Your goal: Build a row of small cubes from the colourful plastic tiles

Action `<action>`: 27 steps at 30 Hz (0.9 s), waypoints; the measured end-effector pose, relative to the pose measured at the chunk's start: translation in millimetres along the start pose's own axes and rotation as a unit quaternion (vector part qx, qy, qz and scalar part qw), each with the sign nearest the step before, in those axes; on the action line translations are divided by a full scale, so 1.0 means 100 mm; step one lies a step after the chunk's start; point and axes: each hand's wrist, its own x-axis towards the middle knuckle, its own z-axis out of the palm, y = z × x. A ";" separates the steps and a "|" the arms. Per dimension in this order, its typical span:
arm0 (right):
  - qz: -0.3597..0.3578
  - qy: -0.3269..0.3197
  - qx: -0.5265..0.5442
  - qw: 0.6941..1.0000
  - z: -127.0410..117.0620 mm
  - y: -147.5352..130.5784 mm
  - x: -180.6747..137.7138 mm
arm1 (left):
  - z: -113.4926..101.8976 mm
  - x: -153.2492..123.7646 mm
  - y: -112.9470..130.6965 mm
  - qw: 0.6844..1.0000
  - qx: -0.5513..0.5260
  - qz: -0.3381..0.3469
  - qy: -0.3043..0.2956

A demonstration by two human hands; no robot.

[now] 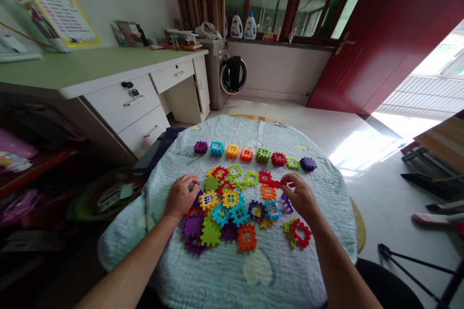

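My left hand [182,195] rests at the left edge of a loose pile of plastic interlocking blocks, its fingers loosely bent and no block visible in them. Beside its fingertips lies a yellow block with a white window insert [208,200]. At the pile's right side, my right hand [300,194] pinches the end of a red interlocking block [275,184] between thumb and fingers. That block lies close to another red block [265,177], above an orange block [268,192]. Flat purple [193,225], green [210,231] and orange [247,237] blocks lie at the near side.
Beyond the pile, several block stacks, such as a blue one [216,148] and a purple one [308,163], stand in a row. A pale blue cloth [290,280] covers the round table. A desk [108,72] stands left; a washing machine [217,75] has its door open.
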 end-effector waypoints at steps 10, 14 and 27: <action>0.006 -0.229 -0.084 0.970 -0.13 0.01 -0.08 | 0.00 0.00 -0.01 1.000 0.005 0.008 0.002; 0.081 -0.175 -0.178 0.965 -0.03 0.02 -0.10 | 0.01 -0.01 -0.02 1.000 0.007 0.013 0.005; 0.013 -0.114 -0.131 0.985 0.05 0.01 0.06 | 0.03 -0.01 -0.04 1.000 0.012 0.015 0.005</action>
